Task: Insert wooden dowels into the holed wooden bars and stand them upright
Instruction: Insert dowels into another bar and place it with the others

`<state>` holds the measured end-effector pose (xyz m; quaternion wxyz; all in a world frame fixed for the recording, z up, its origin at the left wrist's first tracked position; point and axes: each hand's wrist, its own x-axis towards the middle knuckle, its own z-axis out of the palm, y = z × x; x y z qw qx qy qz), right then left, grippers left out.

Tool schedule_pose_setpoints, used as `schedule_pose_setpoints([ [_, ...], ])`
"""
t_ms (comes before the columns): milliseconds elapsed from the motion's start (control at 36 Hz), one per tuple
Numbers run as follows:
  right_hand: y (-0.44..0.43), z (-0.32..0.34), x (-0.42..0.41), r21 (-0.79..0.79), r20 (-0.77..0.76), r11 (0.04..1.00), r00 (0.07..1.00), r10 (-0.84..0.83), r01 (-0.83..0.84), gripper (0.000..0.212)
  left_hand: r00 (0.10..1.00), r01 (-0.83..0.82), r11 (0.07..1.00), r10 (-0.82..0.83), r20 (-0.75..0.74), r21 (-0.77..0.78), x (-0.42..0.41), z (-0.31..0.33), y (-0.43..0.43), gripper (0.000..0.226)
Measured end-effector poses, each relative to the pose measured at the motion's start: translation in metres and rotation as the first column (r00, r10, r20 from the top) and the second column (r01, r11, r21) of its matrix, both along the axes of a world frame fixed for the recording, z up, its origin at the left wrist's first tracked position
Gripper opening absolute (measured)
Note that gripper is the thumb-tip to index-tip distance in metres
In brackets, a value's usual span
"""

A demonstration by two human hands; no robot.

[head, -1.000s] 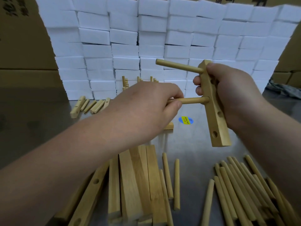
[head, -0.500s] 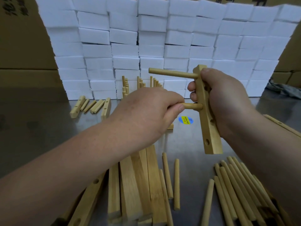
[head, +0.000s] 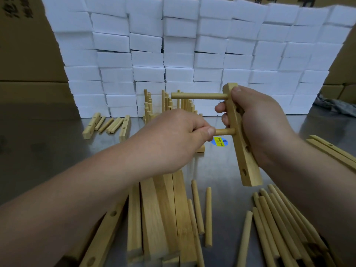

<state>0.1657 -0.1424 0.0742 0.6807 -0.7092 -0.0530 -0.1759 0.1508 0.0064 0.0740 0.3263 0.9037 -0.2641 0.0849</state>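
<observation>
The left hand (head: pixel 173 139) is pinching the lower dowel (head: pixel 225 132), pressing it into the bar (head: pixel 246 162), which the right hand (head: pixel 265 124) is gripping upright in the air over the middle of the tabletop (head: pixel 221 170). The upper dowel (head: pixel 198 96) is already sitting in the top hole. Pushing straight along the hole, parallel to that one, while the right palm is bracing behind, looks wisest; tilting risks jamming.

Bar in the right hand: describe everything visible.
Pale rectangular wooden bar, held aloft near upright, slightly tilted. The right hand grips its upper part. One dowel sticks out left from near the top; a second dowel, pinched by the left hand, sits in a hole below. Empty holes show lower down.
</observation>
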Motion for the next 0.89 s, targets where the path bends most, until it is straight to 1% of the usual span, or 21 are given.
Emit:
schedule_pose_setpoints([
  [139, 0.002, -0.002, 0.0, -0.026, 0.0, 1.0, 1.0, -0.013, 0.013, 0.024, 0.997, -0.028, 0.999, 0.026, -0.066, -0.029, -0.001, 0.002, 0.001, 0.028],
  [194, 0.002, -0.001, 0.0, -0.055, 0.014, 0.998, 1.0, -0.022, 0.023, 0.024, 0.997, -0.038, 0.998, 0.034, -0.069, -0.057, -0.001, 0.003, 0.001, 0.028],
  [278, 0.0, 0.007, -0.001, -0.102, 0.047, 0.995, 0.999, 0.017, -0.012, 0.021, 0.998, -0.057, 0.992, 0.055, -0.025, -0.113, -0.001, 0.006, 0.001, 0.026],
  [361, 0.001, 0.011, -0.002, -0.139, -0.002, 0.987, 0.997, 0.08, -0.08, 0.023, 0.989, -0.133, 0.982, 0.14, 0.045, -0.137, 0.002, 0.009, 0.003, 0.027],
  [417, 0.004, 0.008, -0.002, -0.155, -0.035, 0.981, 0.993, 0.112, -0.116, 0.023, 0.972, -0.197, 0.963, 0.216, 0.092, -0.183, 0.006, 0.012, 0.006, 0.027],
  [472, 0.007, 0.003, -0.001, -0.192, -0.051, 0.973, 0.991, 0.121, -0.129, 0.025, 0.963, -0.219, 0.946, 0.25, 0.106, -0.239, 0.011, 0.014, 0.01, 0.027],
  [528, 0.01, -0.001, -0.001, -0.226, -0.055, 0.966, 0.992, 0.112, -0.122, 0.026, 0.962, -0.229, 0.942, 0.258, 0.092, -0.246, 0.015, 0.012, 0.012, 0.028],
  [639, 0.011, -0.006, 0.002, -0.246, -0.028, 0.966, 0.997, 0.075, -0.08, 0.028, 0.965, -0.224, 0.953, 0.246, 0.092, -0.205, 0.019, 0.004, 0.011, 0.03],
  [694, 0.011, -0.007, 0.003, -0.249, -0.023, 0.966, 0.998, 0.065, -0.069, 0.029, 0.97, -0.211, 0.954, 0.231, 0.073, -0.216, 0.019, 0.003, 0.011, 0.032],
  [750, 0.011, -0.007, 0.003, -0.24, -0.03, 0.969, 0.998, 0.061, -0.067, 0.028, 0.968, -0.221, 0.96, 0.237, 0.081, -0.172, 0.019, 0.003, 0.011, 0.031],
  [778, 0.012, -0.007, 0.004, -0.232, -0.036, 0.971, 0.998, 0.058, -0.065, 0.028, 0.964, -0.23, 0.965, 0.243, 0.108, -0.122, 0.02, 0.003, 0.012, 0.029],
  [833, 0.012, -0.007, 0.005, -0.215, -0.043, 0.975, 0.998, 0.043, -0.051, 0.027, 0.936, -0.297, 0.954, 0.279, 0.214, 0.054, 0.018, 0.005, 0.012, 0.028],
  [861, 0.011, -0.007, 0.005, -0.201, -0.046, 0.979, 0.998, 0.031, -0.04, 0.027, 0.907, -0.361, 0.923, 0.314, 0.281, 0.133, 0.019, 0.005, 0.013, 0.037],
  [889, 0.01, -0.006, 0.006, -0.183, -0.051, 0.983, 0.999, 0.018, -0.027, 0.026, 0.881, -0.402, 0.901, 0.332, 0.337, 0.163, 0.017, 0.008, 0.014, 0.045],
])
